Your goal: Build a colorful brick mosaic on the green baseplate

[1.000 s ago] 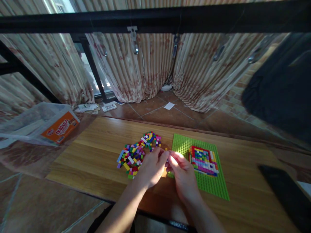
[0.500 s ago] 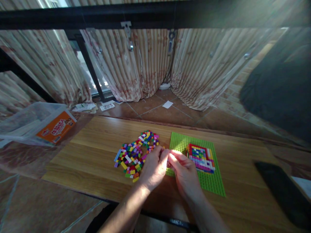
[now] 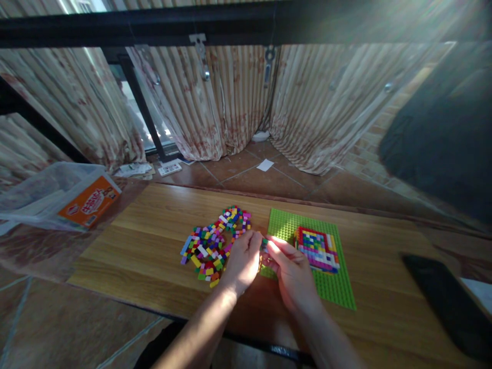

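My left hand (image 3: 241, 261) and my right hand (image 3: 291, 271) meet over the wooden table (image 3: 154, 241), fingertips pinched together on a small dark brick (image 3: 264, 243) between them. Just left of my hands lies a pile of small coloured bricks (image 3: 213, 243). To the right is a green baseplate (image 3: 334, 292) carrying a square multicoloured brick mosaic (image 3: 317, 248) with a red rim. My hands hover at the baseplate's near left corner and hide part of it.
A clear plastic bag with an orange box (image 3: 86, 202) lies at the far left. A dark flat object (image 3: 448, 302) rests at the table's right end. Curtains (image 3: 230, 102) hang behind, and a black bar (image 3: 192, 28) crosses overhead. Paper scraps (image 3: 266, 165) lie on the tiled floor.
My hands stay together with only small finger shifts. The view has drifted slightly, so the bricks and the baseplate sit a little further left and higher than before.
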Demonstrator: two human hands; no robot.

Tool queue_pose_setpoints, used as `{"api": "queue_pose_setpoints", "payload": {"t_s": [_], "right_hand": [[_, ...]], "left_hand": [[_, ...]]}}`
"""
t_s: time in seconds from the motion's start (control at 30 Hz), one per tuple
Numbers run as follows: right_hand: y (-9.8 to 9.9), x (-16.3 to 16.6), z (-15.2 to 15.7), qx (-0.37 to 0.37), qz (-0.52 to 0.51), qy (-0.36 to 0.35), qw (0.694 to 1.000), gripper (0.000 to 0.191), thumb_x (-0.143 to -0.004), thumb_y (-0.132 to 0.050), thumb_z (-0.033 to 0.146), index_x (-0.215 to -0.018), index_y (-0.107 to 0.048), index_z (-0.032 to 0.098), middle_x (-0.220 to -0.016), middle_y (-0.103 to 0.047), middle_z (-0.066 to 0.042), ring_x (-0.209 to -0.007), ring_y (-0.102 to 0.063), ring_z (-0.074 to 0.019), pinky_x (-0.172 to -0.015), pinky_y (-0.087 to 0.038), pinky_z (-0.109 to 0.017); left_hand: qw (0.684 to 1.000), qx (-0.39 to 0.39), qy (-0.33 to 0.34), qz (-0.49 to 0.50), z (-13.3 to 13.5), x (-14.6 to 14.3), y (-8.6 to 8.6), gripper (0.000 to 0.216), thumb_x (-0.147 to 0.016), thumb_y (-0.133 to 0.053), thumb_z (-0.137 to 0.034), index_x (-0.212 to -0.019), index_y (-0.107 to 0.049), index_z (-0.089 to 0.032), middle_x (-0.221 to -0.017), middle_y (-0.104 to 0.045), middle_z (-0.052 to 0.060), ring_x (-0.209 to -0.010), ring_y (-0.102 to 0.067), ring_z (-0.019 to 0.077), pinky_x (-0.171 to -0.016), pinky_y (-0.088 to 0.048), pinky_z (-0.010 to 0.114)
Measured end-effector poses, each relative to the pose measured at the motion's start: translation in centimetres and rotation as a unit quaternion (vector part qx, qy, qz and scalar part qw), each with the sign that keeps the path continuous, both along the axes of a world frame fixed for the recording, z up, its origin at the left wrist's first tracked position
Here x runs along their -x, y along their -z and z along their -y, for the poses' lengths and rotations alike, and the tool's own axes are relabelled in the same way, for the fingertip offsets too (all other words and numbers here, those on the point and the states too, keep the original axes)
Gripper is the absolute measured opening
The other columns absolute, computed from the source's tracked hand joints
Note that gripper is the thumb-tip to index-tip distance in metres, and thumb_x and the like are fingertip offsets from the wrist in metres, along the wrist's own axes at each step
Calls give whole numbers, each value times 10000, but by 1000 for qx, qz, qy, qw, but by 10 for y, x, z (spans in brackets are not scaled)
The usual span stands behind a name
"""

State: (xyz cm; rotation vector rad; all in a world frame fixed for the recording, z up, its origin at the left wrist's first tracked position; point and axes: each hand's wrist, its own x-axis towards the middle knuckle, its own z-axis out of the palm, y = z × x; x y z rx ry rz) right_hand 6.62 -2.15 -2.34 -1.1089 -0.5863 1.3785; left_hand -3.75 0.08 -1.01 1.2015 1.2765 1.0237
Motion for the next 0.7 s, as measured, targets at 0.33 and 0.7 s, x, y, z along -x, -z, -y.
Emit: {"api": "queue_pose_setpoints", "payload": {"t_s": [0.33, 0.7], "right_hand": [[-4, -2, 1, 25, -6, 5, 1000, 364, -595, -824, 405, -885, -739, 201, -691, -670, 1, -561, -555, -109, -508, -419, -225], [-2, -1, 0, 30, 11, 9, 999, 403, -565, -839, 405, -887, -737, 187, -707, -674, 0, -576, -556, -102, -534, -431, -228]], "left_hand": [[993, 80, -74, 36, -7, 8, 1, 265, -867, -412, -394, -815, -567, -185, -505, -446, -70, -360, -353, 69, -390, -249, 194], [975, -40, -67, -209, -9, 24, -14, 324, -907, -399, -411, -750, -587, -199, -513, -552, -29, -512, -550, 145, -546, -355, 243]]}}
